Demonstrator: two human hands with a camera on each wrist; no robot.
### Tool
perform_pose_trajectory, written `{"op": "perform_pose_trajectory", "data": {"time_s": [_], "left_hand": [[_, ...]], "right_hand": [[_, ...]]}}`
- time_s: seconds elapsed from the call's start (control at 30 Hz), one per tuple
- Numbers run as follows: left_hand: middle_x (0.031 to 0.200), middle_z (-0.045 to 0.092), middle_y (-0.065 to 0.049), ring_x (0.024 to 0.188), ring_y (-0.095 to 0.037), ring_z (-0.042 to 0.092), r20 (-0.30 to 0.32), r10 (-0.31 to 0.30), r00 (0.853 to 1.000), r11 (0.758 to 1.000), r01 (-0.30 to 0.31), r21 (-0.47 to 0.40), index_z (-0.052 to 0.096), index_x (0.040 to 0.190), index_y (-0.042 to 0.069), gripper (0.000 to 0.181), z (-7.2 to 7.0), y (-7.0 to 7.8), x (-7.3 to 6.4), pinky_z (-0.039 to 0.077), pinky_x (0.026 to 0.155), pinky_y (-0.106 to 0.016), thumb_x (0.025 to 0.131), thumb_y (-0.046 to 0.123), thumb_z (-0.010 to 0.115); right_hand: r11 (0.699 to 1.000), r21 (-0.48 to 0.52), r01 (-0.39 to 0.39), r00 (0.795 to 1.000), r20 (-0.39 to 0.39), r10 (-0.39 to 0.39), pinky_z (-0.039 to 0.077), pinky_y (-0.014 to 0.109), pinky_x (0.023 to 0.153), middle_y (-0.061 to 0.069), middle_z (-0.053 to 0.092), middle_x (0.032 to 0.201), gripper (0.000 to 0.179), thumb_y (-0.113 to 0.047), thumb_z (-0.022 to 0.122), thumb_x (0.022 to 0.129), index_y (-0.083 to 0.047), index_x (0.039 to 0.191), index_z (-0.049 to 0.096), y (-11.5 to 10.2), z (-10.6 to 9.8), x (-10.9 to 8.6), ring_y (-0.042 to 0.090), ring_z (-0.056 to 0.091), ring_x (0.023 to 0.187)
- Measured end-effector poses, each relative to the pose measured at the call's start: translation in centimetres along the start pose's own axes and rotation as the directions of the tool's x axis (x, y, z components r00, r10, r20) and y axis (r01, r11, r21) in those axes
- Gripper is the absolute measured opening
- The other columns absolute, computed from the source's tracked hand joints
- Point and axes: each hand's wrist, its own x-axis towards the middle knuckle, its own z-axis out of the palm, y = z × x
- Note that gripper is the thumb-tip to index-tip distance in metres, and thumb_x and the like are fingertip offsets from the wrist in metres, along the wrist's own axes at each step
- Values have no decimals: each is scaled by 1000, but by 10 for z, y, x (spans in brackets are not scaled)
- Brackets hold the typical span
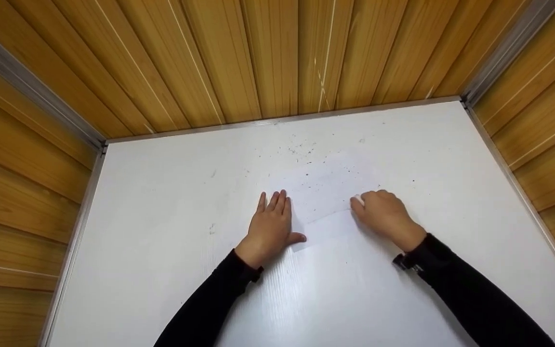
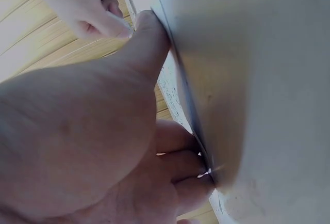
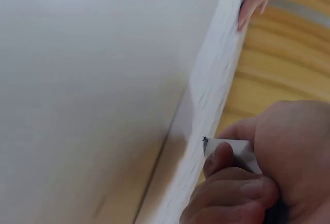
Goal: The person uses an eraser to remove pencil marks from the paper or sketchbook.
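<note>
A white sheet of paper lies on the white table, with a thin line running across its lower part. My left hand rests flat on the sheet's left side, fingers straight and thumb spread out. At the sheet's right side, my right hand has its fingers curled. In the right wrist view those fingers grip a white block eraser with a dark, smudged end. Most of the eraser is hidden inside the hand. Dark eraser crumbs are scattered over the paper and beyond its far edge.
The white tabletop carries a few faint grey smudges. Wood-look panels with grey metal edging close it in at the back and both sides. Black sleeves cover both forearms.
</note>
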Motion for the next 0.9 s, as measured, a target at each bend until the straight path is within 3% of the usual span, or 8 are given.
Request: {"op": "perform_pose_trajectory", "data": {"time_s": [0.23,0.33,0.43,0.63,0.73,0.83,0.9], "left_hand": [[177,39,-21,167,-34,39,-50,4,999,1000,-5,-26,43,167,-3,114,0,-2,-2,24,140,-57,93,82,64],[176,41,-23,165,-35,42,-75,11,997,999,-15,-42,45,166,-4,113,1,-2,-3,26,139,-58,94,81,65],[176,41,-23,165,-35,42,-76,13,997,999,-16,-36,44,166,-4,114,2,-1,-2,26,139,-59,94,82,63],[178,39,-18,167,-31,40,-37,-5,999,1000,7,29,43,168,-1,114,1,1,-1,25,140,-58,93,84,61],[178,39,-18,167,-30,40,-27,-7,1000,999,8,45,43,168,-1,115,0,1,-2,26,140,-58,93,84,61],[179,37,-18,168,-31,37,-13,-5,1000,999,6,34,41,169,-1,115,1,1,-2,24,140,-58,94,84,60],[180,36,-18,169,-31,36,-10,-2,1000,1000,2,26,40,169,-1,114,2,0,-2,23,140,-58,95,84,59]], "right_hand": [[979,-23,202,978,52,-201,60,56,78,17,75,84,45,-34,55,112,-3,88,78,-79,30,-3,37,70,82],[964,-44,263,962,84,-259,60,55,74,16,74,82,44,-32,56,111,-6,80,74,-96,43,-2,37,69,79],[960,-65,272,959,103,-264,60,56,72,16,74,81,45,-30,56,110,-8,73,69,-98,50,0,38,70,77],[980,-60,190,980,69,-186,60,57,71,20,73,84,44,-31,56,109,-2,84,74,-70,42,3,38,69,78],[993,-21,113,991,76,-111,62,60,80,25,76,94,48,-34,51,111,3,95,77,-36,27,4,43,73,89],[1000,5,13,996,87,-13,59,66,97,32,77,115,56,-38,45,114,8,115,77,7,7,4,52,73,109],[999,10,-46,995,84,45,57,68,100,35,76,123,59,-39,44,114,10,121,76,33,-7,3,53,72,114]]}}
